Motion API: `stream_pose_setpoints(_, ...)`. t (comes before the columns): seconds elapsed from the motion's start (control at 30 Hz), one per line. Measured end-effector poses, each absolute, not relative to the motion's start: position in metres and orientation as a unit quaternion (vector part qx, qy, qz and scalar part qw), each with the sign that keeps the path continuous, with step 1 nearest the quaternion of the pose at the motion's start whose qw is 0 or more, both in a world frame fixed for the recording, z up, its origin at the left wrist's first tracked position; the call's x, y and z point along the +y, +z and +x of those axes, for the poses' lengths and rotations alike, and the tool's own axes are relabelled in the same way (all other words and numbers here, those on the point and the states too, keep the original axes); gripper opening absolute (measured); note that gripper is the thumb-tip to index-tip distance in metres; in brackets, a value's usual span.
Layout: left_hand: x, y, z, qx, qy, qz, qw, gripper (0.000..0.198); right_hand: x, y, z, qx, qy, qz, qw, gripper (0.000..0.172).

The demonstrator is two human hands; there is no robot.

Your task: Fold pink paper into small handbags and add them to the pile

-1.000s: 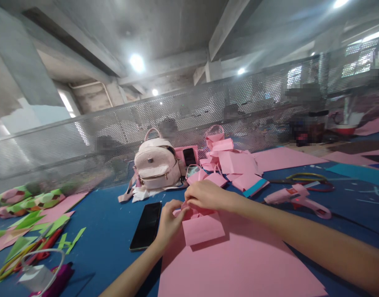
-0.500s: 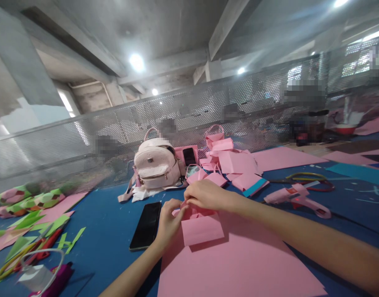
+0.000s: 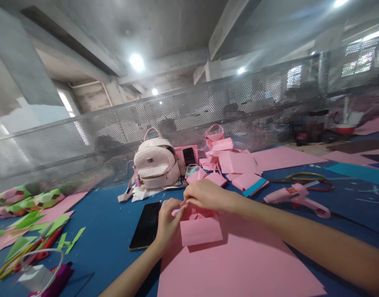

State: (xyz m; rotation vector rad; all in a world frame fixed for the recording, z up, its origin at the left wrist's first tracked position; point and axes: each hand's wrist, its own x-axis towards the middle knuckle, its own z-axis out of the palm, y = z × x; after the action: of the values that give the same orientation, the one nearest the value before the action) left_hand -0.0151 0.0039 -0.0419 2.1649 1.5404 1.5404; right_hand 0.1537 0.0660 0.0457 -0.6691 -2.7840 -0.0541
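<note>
A small folded pink paper bag (image 3: 200, 230) stands on a large pink paper sheet (image 3: 239, 268) on the blue table. My left hand (image 3: 167, 222) pinches the bag's left top edge, fingers closed on the paper. My right hand (image 3: 204, 194) reaches over from the right and grips the bag's top rim, fingers curled on it. A black phone (image 3: 146, 225) lies face up just left of my left hand.
A pale pink backpack (image 3: 157, 165) and a pile of finished pink paper bags (image 3: 229, 159) sit behind. A pink glue gun (image 3: 296, 198) and scissors (image 3: 307, 178) lie to the right. Green paper scraps (image 3: 37, 229) lie at left. A perforated metal screen (image 3: 208, 111) bounds the table's far side.
The pink bag has shifted slightly left and down between my hands; both hands keep their grip in nearly the same place.
</note>
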Motion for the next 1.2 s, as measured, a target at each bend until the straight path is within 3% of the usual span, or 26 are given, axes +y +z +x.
stream_pose_setpoints(0.67,0.0048,-0.0402,-0.0167,0.507,0.489,0.709,0.028,0.031,0.0688,0.0434,0.1532,-0.964,-0.021,-0.228,0.138,0.017)
stream_pose_setpoints(1.2,0.0109,-0.0404,-0.0117,0.505,0.514,0.653,0.234,0.018,0.0729,0.0399,0.1544,-0.962,-0.02,-0.242,0.123,0.019)
